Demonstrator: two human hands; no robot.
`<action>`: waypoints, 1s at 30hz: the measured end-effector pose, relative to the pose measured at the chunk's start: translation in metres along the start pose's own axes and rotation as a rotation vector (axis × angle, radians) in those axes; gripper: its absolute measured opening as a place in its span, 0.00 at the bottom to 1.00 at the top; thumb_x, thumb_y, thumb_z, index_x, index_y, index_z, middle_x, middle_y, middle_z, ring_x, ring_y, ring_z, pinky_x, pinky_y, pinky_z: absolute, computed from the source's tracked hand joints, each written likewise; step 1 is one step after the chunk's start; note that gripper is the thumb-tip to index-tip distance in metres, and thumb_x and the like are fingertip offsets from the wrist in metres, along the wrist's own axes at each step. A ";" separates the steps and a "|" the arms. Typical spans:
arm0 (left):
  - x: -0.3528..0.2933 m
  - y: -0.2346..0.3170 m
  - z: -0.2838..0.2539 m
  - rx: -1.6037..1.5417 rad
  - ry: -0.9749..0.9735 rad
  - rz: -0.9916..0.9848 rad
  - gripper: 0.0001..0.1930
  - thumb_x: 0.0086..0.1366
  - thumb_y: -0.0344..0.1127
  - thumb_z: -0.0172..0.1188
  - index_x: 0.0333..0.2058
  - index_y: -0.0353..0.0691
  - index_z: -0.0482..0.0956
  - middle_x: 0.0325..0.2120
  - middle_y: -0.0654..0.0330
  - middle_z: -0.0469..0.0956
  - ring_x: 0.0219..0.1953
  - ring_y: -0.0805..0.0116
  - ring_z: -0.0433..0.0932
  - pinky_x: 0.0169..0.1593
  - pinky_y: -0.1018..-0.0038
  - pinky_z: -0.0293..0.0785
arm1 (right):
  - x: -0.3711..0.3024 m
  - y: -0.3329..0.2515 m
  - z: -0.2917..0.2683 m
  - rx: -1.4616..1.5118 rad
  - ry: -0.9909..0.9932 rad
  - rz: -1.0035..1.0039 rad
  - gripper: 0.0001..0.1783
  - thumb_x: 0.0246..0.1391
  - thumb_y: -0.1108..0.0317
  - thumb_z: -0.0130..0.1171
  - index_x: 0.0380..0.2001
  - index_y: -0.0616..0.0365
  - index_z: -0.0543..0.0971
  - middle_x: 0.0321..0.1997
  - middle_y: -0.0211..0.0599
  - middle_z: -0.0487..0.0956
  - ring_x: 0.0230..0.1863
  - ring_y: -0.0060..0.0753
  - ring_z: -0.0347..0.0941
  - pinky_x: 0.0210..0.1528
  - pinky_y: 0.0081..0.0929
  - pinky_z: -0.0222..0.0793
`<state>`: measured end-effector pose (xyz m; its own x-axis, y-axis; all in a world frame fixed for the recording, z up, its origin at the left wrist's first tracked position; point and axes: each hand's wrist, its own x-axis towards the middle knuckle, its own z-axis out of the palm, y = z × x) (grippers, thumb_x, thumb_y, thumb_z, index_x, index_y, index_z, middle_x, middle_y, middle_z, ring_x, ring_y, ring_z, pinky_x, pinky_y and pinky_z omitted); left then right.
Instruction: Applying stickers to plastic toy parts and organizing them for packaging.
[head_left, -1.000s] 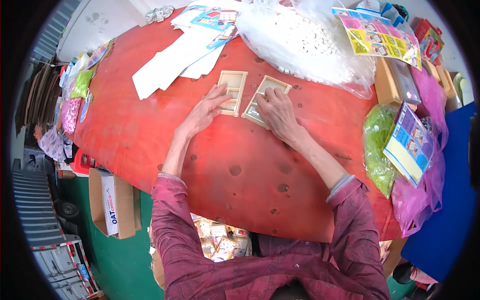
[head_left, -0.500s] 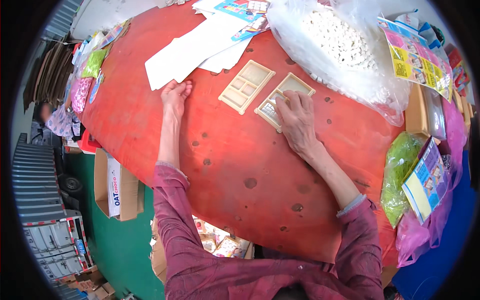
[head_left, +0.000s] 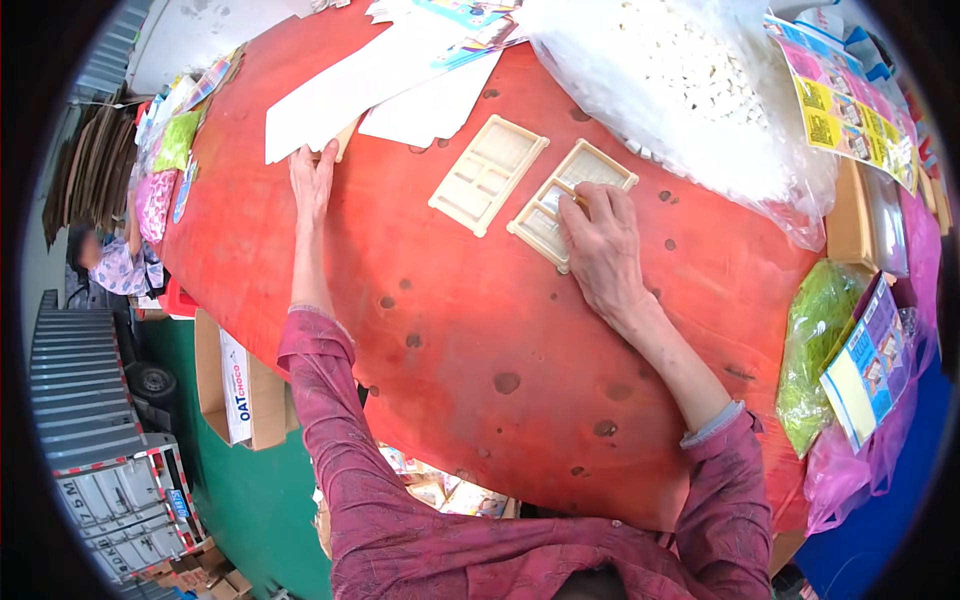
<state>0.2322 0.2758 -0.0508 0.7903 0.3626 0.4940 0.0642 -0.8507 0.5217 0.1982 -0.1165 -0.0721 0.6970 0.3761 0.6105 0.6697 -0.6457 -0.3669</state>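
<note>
At the upper left of the red table, my left hand (head_left: 313, 178) has its fingers closed at the near edge of a long white card (head_left: 335, 105). A tan edge of something flat (head_left: 346, 138) pokes out from under that card beside my fingertips. My right hand (head_left: 606, 245) is over a cream compartment tray (head_left: 612, 167), its thumb and forefinger pinched at the inner divider. What they hold there, if anything, is too small to make out. Small whitish pieces show in the tray's near compartment. Left of it lies a second cream compartment tray (head_left: 489, 172).
A large clear bag of small white pieces (head_left: 690, 95) fills the far right. Printed cards (head_left: 855, 110) and a bag of green shreds (head_left: 815, 350) line the right side. A cardboard box (head_left: 265, 400) is below the left table edge. Another person (head_left: 120, 265) is at the far left.
My left hand has shifted left with the long white card, and a tan edge now shows under it. My right hand stays at the right tray. The view has moved slightly.
</note>
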 end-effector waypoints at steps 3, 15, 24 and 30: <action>-0.002 0.006 -0.003 -0.055 -0.008 -0.103 0.24 0.54 0.44 0.59 0.44 0.31 0.70 0.37 0.54 0.70 0.34 0.63 0.72 0.42 0.65 0.66 | 0.001 0.000 0.000 0.006 0.010 0.005 0.10 0.41 0.77 0.57 0.32 0.61 0.75 0.38 0.38 0.69 0.42 0.41 0.65 0.43 0.35 0.64; -0.071 0.039 -0.062 0.320 -0.147 -0.387 0.30 0.38 0.44 0.65 0.41 0.35 0.69 0.43 0.46 0.67 0.44 0.54 0.69 0.46 0.64 0.66 | 0.000 0.000 -0.001 0.026 -0.014 0.041 0.07 0.44 0.76 0.55 0.31 0.63 0.74 0.35 0.39 0.70 0.40 0.40 0.65 0.41 0.34 0.64; -0.181 0.089 -0.140 -0.128 -0.155 -0.618 0.26 0.48 0.40 0.60 0.43 0.31 0.67 0.33 0.50 0.75 0.28 0.61 0.76 0.36 0.69 0.73 | -0.001 -0.002 -0.002 0.018 0.035 0.002 0.08 0.45 0.75 0.55 0.32 0.62 0.75 0.36 0.39 0.70 0.41 0.42 0.65 0.43 0.35 0.63; -0.240 0.148 -0.141 -0.987 -0.337 -0.771 0.25 0.46 0.38 0.58 0.44 0.34 0.67 0.36 0.54 0.74 0.34 0.67 0.76 0.35 0.73 0.74 | -0.019 -0.020 -0.036 0.226 0.126 -0.030 0.15 0.48 0.71 0.55 0.41 0.62 0.73 0.45 0.43 0.69 0.45 0.44 0.65 0.46 0.35 0.64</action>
<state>-0.0334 0.1164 0.0059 0.8739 0.3942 -0.2844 0.2088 0.2240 0.9520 0.1621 -0.1353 -0.0512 0.6481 0.2983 0.7007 0.7397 -0.4655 -0.4860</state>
